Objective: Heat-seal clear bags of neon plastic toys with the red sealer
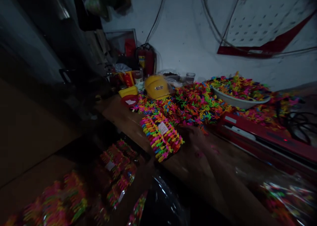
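A flat pack of bright plastic figures in rows (162,140), with a white label, lies near the table's front edge. My right hand (194,135) reaches over the table just right of this pack; its fingers are dark and hard to make out. My left hand (147,168) is in deep shadow at the pack's lower left, and whether it touches the pack cannot be told. Below it lie more wrapped packs (116,161). A big heap of loose coloured figures (195,102) spreads behind the pack.
A white basin (241,102) full of figures stands at the back right. A red sealing machine (262,136) lies in front of it, with black cables at its right. Behind the heap sits a yellow helmet (156,87). Clear plastic bags (165,196) hang at the front.
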The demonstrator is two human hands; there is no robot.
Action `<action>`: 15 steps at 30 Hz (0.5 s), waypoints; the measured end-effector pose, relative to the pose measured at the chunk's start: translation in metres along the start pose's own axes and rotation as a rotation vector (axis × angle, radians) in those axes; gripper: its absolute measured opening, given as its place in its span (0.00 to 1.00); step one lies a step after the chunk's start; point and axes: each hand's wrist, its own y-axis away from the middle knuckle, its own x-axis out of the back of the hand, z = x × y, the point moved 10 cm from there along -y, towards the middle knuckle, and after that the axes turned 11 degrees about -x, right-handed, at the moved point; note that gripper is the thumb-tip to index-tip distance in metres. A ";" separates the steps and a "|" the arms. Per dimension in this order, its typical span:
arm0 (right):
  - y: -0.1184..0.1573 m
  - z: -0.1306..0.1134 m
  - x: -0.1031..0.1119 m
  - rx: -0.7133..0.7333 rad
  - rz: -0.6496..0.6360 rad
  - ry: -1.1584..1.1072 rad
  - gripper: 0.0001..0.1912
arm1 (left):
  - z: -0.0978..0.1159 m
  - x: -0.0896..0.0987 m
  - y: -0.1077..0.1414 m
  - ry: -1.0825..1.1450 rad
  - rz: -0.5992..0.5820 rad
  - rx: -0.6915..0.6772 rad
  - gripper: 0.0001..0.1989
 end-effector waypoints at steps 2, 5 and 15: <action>0.023 -0.021 0.036 -0.014 0.085 -0.034 0.21 | -0.002 0.016 0.012 -0.054 0.041 0.018 0.27; 0.081 -0.092 0.093 0.104 0.297 -0.235 0.19 | -0.005 0.062 0.040 -0.197 0.187 0.083 0.29; 0.174 -0.279 -0.027 0.541 -0.156 0.150 0.21 | 0.113 0.234 0.129 -0.584 0.870 -0.012 0.06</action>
